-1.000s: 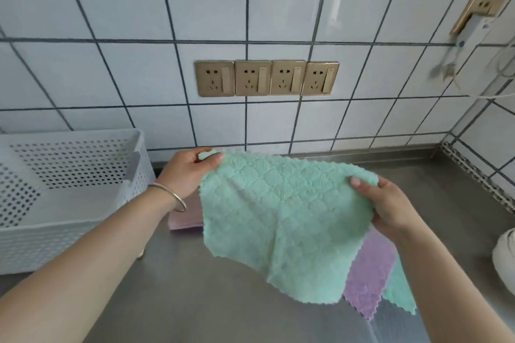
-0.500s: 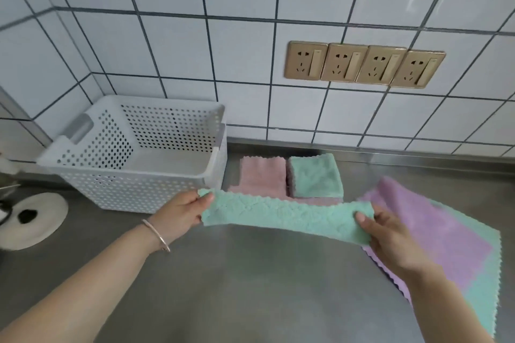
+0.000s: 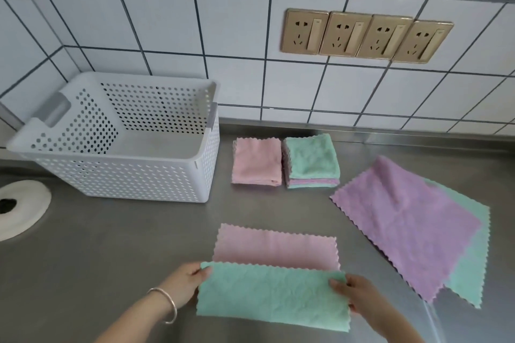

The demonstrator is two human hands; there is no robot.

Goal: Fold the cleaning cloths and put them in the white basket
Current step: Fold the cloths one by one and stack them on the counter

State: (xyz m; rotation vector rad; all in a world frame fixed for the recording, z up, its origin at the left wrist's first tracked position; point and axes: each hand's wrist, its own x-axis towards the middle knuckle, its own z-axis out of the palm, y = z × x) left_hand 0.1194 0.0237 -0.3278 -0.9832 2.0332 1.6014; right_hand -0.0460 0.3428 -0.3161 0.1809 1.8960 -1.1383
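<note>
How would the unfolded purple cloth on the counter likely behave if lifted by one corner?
Probably floppy: the purple cloth lies flat with a soft ridge near its top corner, so it would likely drape. Likely light, being thin like the green cloth both hands hold. It may drag the green cloth under it, since the fluffy surfaces touch.

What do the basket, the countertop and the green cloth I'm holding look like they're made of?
White basket: likely matte molded plastic, with perforated walls. Countertop: probably brushed stainless steel, grey with a dull sheen. Green cloth: seemingly plush microfiber, with a fuzzy embossed surface and zigzag-cut edges.
</note>
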